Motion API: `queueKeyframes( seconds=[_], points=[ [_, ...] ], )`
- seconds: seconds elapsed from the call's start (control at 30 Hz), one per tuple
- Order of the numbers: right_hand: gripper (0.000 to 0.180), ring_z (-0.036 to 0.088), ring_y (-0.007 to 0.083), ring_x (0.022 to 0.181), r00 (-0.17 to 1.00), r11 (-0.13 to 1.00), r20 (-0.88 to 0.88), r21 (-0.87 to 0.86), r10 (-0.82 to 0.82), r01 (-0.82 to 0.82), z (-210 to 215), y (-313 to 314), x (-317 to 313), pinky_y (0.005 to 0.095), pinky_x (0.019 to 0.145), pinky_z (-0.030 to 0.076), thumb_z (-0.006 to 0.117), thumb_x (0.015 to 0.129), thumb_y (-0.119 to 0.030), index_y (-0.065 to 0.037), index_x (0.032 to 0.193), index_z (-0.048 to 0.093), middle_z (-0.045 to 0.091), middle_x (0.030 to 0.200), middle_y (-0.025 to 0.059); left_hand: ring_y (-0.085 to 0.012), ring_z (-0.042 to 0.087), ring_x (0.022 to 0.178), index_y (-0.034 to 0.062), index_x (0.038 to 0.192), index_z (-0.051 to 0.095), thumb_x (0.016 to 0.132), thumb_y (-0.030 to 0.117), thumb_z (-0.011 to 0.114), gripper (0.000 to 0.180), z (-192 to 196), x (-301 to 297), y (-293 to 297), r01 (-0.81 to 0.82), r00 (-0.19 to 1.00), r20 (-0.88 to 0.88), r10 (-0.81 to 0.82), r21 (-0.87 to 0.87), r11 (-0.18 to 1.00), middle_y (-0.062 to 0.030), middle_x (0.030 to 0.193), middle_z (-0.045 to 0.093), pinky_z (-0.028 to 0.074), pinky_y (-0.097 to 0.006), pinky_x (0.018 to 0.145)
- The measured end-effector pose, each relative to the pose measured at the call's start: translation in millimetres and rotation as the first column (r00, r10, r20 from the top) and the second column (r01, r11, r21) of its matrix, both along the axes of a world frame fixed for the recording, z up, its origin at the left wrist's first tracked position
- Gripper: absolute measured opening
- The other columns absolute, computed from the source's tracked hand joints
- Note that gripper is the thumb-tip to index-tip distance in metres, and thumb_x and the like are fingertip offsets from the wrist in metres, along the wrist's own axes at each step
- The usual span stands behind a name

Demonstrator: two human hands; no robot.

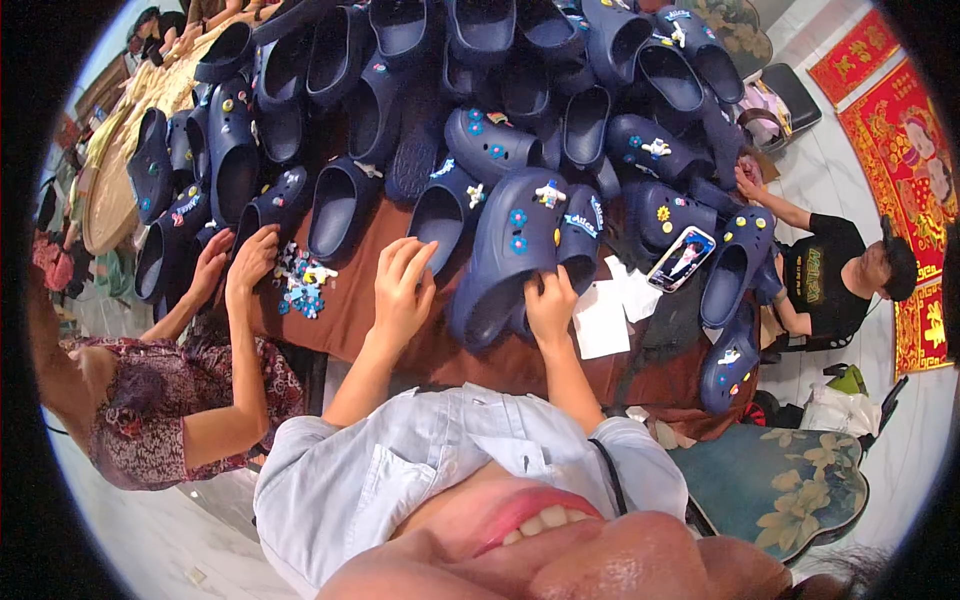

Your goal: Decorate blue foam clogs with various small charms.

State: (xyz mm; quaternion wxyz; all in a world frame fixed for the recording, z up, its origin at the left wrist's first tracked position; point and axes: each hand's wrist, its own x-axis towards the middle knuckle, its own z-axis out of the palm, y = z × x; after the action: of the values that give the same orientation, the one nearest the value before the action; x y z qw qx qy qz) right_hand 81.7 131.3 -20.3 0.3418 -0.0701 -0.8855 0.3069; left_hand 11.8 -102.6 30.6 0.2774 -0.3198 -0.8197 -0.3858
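Centrally, a navy blue foam clog (510, 250) decorated with small flower charms is held at its heel edge by the right hand (551, 305), fingers curled closed on it. It lies on the brown-covered bench (345, 315). The left hand (402, 290) is spread open, fingers extended, just beside the clog, gripping nothing. A pile of small colourful charms (302, 285) is seen nearby, at another person's hands (235, 265).

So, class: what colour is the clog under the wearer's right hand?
Navy blue clog, under the right hand; head view.
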Motion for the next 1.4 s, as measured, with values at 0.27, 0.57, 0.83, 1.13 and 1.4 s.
queueKeyframes(
  seconds=[0.27, 0.57, 0.83, 1.13, 1.4],
  points=[
    [0.023, 0.063, 0.0389, 0.069, 0.987, 0.991, -0.154, 0.129, 0.039, -0.019, 21.7, 6.9, 35.4, 0.0425, 0.06, 0.051, 0.069, 0.075, -0.006, 0.001, 0.096, 0.066, 0.065, 0.093, 0.0188, -0.0363, 0.056, 0.107, 0.0035, 0.116, 0.064, 0.072, -0.006, 0.064, 0.044, 0.2, -15.4, 6.8, -0.001, 0.999, -0.048, 0.002, 0.021, 1.0, -0.0154, 0.108, 0.061, 0.049, -0.045, 0.089],
    [0.014, 0.059, 0.0359, 0.073, 0.983, 0.915, -0.036, 0.373, 0.182, -0.155, 25.3, -6.0, 17.1, 0.0448, 0.062, 0.049, 0.07, 0.075, -0.01, 0.001, 0.081, 0.064, 0.057, 0.081, 0.0176, -0.0341, 0.057, 0.104, 0.0038, 0.113, 0.063, 0.072, 0.0, 0.065, 0.041, -57.5, -8.0, 3.5, 0.058, 0.992, 0.109, -0.065, 0.059, 0.997, -0.0151, 0.109, 0.06, 0.048, -0.045, 0.089],
    [0.03, 0.054, 0.041, 0.094, 0.967, 0.954, 0.254, 0.284, 0.022, -0.097, -6.7, -29.0, -0.1, 0.0499, 0.075, 0.048, 0.069, 0.081, -0.02, -0.006, 0.106, 0.065, 0.05, 0.099, 0.0214, -0.0316, 0.058, 0.102, 0.0039, 0.095, 0.065, 0.068, 0.009, 0.068, 0.027, -88.1, -7.1, 4.5, 0.018, 0.999, 0.035, -0.012, -0.149, 0.989, -0.0145, 0.109, 0.06, 0.047, -0.044, 0.084],
    [0.031, 0.055, 0.043, 0.095, 0.954, 0.964, 0.298, 0.257, -0.014, -0.067, -3.1, -27.8, 3.8, 0.049, 0.078, 0.047, 0.069, 0.081, -0.018, -0.004, 0.108, 0.063, 0.052, 0.1, 0.0229, -0.0311, 0.058, 0.102, 0.0048, 0.092, 0.069, 0.068, 0.01, 0.069, 0.024, -87.6, -9.3, 10.0, 0.04, 0.998, 0.049, -0.032, -0.16, 0.986, -0.014, 0.107, 0.06, 0.046, -0.043, 0.085],
    [0.026, 0.055, 0.0413, 0.09, 0.97, 0.952, 0.241, 0.292, 0.015, -0.087, -5.8, -28.6, 2.5, 0.0492, 0.075, 0.048, 0.068, 0.082, -0.02, -0.005, 0.103, 0.066, 0.051, 0.096, 0.0213, -0.0305, 0.057, 0.103, 0.0049, 0.091, 0.069, 0.069, 0.009, 0.068, 0.023, -84.8, -4.4, 6.2, 0.011, 1.0, 0.031, -0.006, -0.151, 0.988, -0.0135, 0.107, 0.059, 0.045, -0.043, 0.084]
  ],
)
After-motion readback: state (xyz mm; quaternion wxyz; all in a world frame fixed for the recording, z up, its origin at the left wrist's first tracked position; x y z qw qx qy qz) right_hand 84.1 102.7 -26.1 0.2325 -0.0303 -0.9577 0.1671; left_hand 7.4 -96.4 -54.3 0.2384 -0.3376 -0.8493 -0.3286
